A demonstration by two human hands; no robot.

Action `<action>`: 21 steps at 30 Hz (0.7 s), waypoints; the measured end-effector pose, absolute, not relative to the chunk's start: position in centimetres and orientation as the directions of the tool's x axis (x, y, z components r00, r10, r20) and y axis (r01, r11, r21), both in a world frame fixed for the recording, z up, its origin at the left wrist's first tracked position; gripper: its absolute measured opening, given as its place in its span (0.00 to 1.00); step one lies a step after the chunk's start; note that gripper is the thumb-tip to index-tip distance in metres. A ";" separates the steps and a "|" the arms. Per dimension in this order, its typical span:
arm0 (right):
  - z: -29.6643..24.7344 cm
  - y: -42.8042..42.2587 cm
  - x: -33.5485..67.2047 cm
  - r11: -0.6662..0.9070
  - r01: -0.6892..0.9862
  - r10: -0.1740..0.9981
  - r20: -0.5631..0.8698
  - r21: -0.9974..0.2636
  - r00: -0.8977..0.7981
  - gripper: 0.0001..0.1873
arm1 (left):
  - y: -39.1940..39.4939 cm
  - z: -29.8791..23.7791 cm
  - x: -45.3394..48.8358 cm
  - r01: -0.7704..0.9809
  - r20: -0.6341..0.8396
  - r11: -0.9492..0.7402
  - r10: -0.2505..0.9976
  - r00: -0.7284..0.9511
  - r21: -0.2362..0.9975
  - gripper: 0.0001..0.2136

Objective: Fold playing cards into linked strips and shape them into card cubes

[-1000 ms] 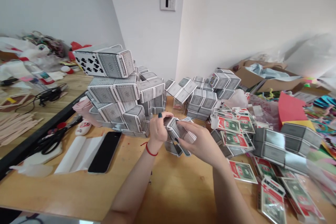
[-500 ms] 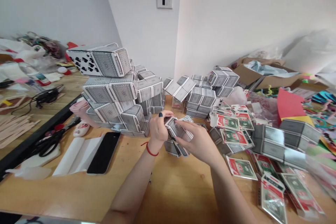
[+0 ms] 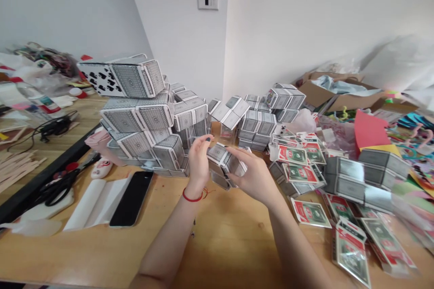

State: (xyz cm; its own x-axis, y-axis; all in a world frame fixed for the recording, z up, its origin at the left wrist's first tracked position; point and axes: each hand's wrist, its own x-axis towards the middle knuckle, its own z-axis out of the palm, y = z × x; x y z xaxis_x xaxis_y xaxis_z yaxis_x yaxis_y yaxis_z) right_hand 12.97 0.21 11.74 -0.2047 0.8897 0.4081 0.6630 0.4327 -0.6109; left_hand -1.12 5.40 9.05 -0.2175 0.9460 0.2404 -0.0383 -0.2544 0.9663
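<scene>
- Pale walls (image 3: 288, 18) rise beyond the wooden bench (image 3: 230, 244) under my hands.
- My right hand (image 3: 254, 174) pinches the card block (image 3: 219, 156) from its right side, fingers above and thumb lower; I judge that too hard a squeeze could buckle its card faces.
- My left hand (image 3: 199, 160) is loosely curled at the block's left edge; I cannot tell whether it touches. Without its support, the block might twist loose.
- Just beyond both hands, angled card pieces (image 3: 230, 113) could shift if I push forward.
- Near my right forearm, loose red-and-green boxes (image 3: 310, 213) could slide if my elbow swings out.
- Left of my left hand stands the tall card stack (image 3: 142, 122); its top block (image 3: 130, 79) overhangs, so a knuckle bump might topple it.
- Nearer me on that side, the phone (image 3: 131, 198) could catch falling blocks.
</scene>
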 end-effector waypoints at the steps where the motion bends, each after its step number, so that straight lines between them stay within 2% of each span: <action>1: 11.8 0.2 13.0 0.441 0.675 0.881 0.428 -0.591 -0.201 0.30 | 5.7 9.1 -1.1 -0.141 0.160 -0.189 0.967 -0.196 0.972 0.10; 4: 11.8 0.3 13.2 0.465 0.703 0.858 0.468 -0.537 -0.210 0.31 | 6.0 9.2 -1.1 -0.347 -0.020 -0.009 0.997 -0.080 0.938 0.13; 7: 11.7 0.5 13.4 0.454 0.718 0.859 0.471 -0.527 -0.198 0.32 | 5.9 9.1 -1.0 -0.355 -0.058 0.045 0.998 -0.026 0.934 0.14; 11: 11.5 0.6 13.6 0.444 0.732 0.859 0.478 -0.517 -0.184 0.32 | 5.6 8.5 -0.7 -0.208 -0.033 0.041 0.999 0.038 0.977 0.13; 17: 11.7 0.4 13.4 0.483 0.761 0.833 0.494 -0.433 -0.247 0.30 | 6.1 7.8 -0.6 0.158 0.085 -0.088 0.996 0.028 0.984 0.07; 21: 11.7 0.2 13.1 0.473 0.804 0.818 0.520 -0.361 -0.247 0.30 | 6.5 7.5 -0.7 0.227 0.120 -0.156 0.979 0.165 0.961 0.12</action>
State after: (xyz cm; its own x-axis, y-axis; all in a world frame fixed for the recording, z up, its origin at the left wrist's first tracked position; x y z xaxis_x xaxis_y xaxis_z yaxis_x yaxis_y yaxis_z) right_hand 13.08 0.20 11.68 -0.2473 0.8176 0.5199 0.8039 0.4727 -0.3609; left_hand -0.69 6.51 7.46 0.1649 0.9790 0.1202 0.2275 -0.1563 0.9612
